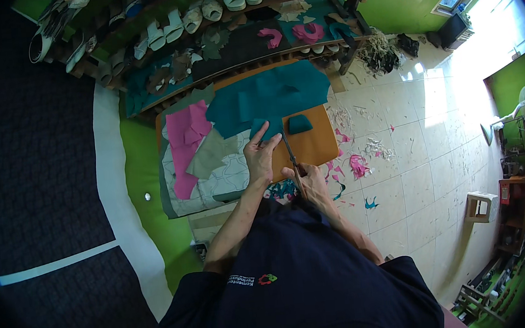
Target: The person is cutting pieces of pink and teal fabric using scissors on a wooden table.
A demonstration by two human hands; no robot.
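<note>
The right hand (313, 181) is closed around the handles of a pair of scissors (290, 150); the left hand (260, 160) grips a small teal piece (275, 125) beside the blades, over the orange table (317, 151). Beyond lies a large teal sheet (269, 98), with sandals (173, 25) racked farther off.

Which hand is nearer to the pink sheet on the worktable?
The left hand. It is right of the pink sheet, on a small teal piece; the right hand, gripping scissors, is farther right and nearer the body.
</note>
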